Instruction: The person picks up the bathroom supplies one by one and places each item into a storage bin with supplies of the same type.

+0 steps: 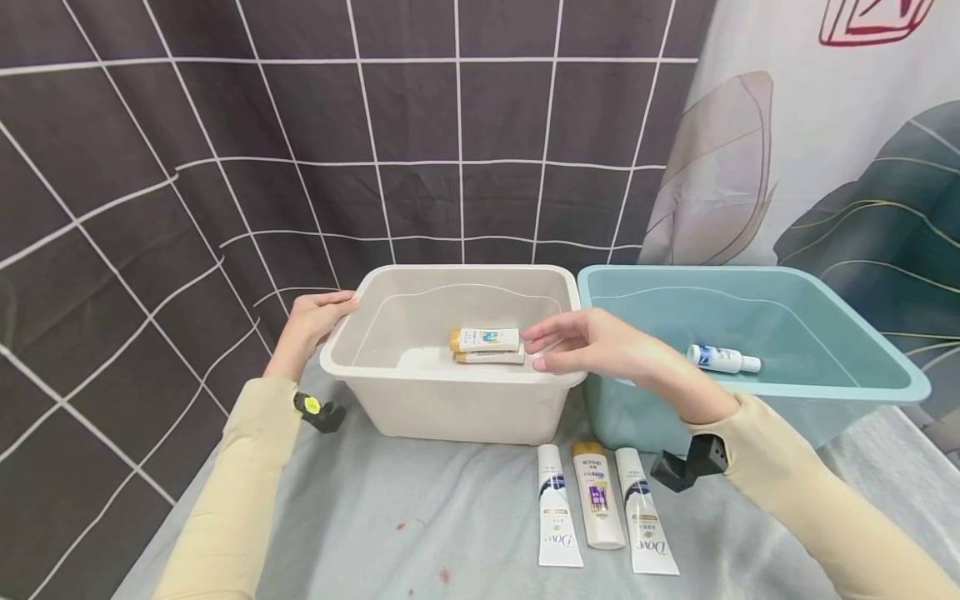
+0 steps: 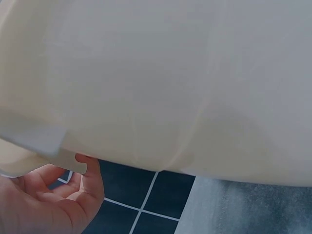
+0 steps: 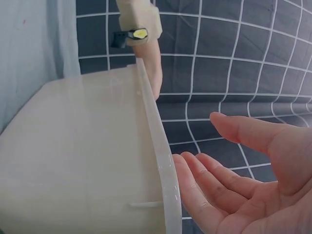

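Observation:
My left hand [image 1: 311, 325] grips the left rim of a white plastic bin [image 1: 450, 408]; in the left wrist view its fingers [image 2: 90, 183] curl round the rim's edge. Over the bin's right front corner hovers my right hand [image 1: 588, 342], fingers apart and loosely bent, with nothing in its grasp. Just left of those fingertips, inside the bin, a white bottle with a yellow cap [image 1: 489, 338] lies on its side. Beneath it, partly covered, is a similar yellow-capped bottle [image 1: 491, 357]. The right wrist view shows the fingers [image 3: 214, 178] close beside the bin's rim.
A blue bin [image 1: 825, 421] stands to the right, with a small white bottle [image 1: 722, 359] lying in it. In front, on the grey cloth [image 1: 360, 517], lie a Dove tube [image 1: 557, 517], a yellow-capped bottle [image 1: 597, 500] and another Dove tube [image 1: 647, 517]. A dark tiled-pattern curtain [image 1: 412, 108] hangs behind.

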Demonstrator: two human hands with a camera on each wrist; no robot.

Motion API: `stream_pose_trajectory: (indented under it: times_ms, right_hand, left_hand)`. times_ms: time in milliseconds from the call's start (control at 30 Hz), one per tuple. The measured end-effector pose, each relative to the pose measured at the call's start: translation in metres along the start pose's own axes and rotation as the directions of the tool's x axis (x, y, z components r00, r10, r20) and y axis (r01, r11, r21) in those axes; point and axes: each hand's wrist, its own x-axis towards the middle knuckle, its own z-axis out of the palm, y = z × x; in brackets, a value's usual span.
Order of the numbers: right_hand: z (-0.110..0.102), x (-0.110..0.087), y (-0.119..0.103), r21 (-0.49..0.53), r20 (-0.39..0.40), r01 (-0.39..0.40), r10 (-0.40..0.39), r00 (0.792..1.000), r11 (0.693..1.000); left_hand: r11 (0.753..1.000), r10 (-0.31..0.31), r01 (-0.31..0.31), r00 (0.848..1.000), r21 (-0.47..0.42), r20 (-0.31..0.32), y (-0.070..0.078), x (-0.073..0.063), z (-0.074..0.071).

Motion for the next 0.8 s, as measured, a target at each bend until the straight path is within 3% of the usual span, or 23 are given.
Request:
stream_pose_trajectory:
  times_ms: [267, 800]
  right_hand:
    - [0.0, -0.007, 0.001, 0.007, -0.008, 0.02, -0.02, 1.0, 1.0]
    - [0.004, -0.022, 0.003, -0.036, -0.025, 0.046, -0.047, 0.999, 0.998]
  left_hand:
    - [0.999, 0.036, -0.036, 0.999, -0.012, 0.011, -0.002, 0.0, -0.001]
    - [0.999, 0.046, -0.046, 0.999, -0.007, 0.028, -0.003, -0.001, -0.002]
